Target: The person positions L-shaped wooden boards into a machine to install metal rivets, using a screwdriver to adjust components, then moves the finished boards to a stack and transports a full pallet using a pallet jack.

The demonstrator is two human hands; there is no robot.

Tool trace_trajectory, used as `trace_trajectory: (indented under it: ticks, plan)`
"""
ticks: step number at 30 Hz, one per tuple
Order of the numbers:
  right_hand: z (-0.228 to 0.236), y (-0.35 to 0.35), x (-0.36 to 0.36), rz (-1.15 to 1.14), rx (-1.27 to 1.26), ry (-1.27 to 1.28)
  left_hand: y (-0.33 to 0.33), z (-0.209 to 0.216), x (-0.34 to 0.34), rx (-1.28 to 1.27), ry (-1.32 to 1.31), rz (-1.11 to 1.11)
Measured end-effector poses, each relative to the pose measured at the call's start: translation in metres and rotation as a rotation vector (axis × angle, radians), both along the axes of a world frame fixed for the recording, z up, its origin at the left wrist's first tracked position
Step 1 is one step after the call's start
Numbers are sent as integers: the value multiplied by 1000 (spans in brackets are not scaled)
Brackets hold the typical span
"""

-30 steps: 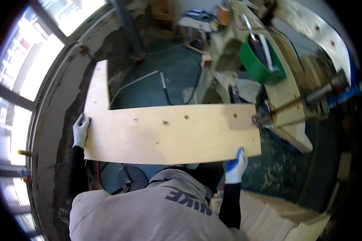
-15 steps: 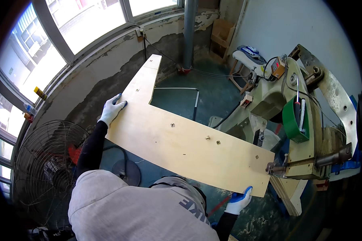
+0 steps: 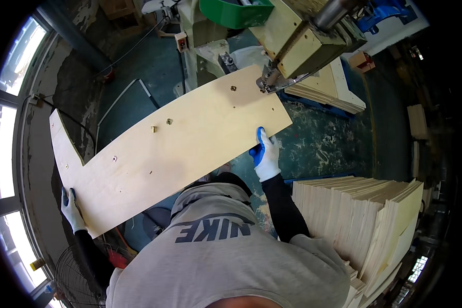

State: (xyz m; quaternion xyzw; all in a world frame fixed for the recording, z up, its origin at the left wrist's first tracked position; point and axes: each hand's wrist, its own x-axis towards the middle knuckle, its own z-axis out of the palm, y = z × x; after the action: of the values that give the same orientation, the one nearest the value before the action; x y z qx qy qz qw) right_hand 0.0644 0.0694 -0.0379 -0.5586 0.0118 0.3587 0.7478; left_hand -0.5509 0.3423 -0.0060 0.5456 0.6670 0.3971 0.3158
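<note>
Spanning both hands — plywood panel (image 3: 174,149) between left hand (image 3: 72,209) and right hand (image 3: 265,154).

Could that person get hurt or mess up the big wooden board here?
Maybe. The right hand grips the board edge near the machine head, so its fingers might get pinched. The left hand holds only the far corner, so the long board might tilt or slip.

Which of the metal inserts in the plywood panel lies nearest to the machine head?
The insert near the panel top right end, just left of the machine head; the others sit farther left.
</note>
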Motion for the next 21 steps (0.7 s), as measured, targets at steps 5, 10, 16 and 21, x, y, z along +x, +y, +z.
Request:
trace_trajectory:
  ticks: [5, 10, 16, 21]
  plan:
    - [14, 27, 9, 75, -112, -41, -4, 8, 5, -78, 38, 65]
    - [-1, 51, 18, 80, -124, -112, -3, 13, 12, -1, -3, 52]
    - [9, 50, 16, 92, -120, -83, -1, 11, 8, -17, 4, 54]
    - [14, 51, 24, 95, -132, -130, 7, 4, 4, -17, -33, 14]
